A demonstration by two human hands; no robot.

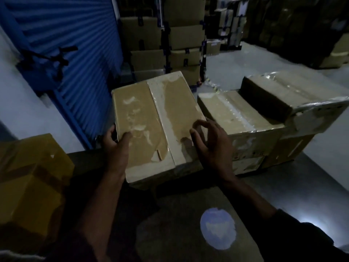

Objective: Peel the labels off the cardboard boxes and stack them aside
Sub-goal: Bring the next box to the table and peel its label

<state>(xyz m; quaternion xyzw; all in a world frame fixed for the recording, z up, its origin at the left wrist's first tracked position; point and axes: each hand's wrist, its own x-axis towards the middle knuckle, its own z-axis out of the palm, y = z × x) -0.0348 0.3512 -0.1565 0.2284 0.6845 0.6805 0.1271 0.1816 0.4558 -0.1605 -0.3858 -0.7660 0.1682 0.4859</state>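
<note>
A taped cardboard box (147, 118) lies in front of me, its brown top showing pale patches of torn label residue and a wide pale tape strip down the middle. My left hand (115, 142) grips the box's left edge, thumb on top and fingers round the side. My right hand (209, 140) hovers over the box's right near corner, with thumb and forefinger curved toward each other. Whether they pinch a bit of label or tape, I cannot tell.
Two more taped boxes (243, 118) (294, 97) stand stacked to the right. A yellow-brown box (32, 178) sits at the left. Behind are a blue roller shutter (62, 44) and tall stacks of cartons (181, 38). A grey tabletop (188, 224) lies below my arms.
</note>
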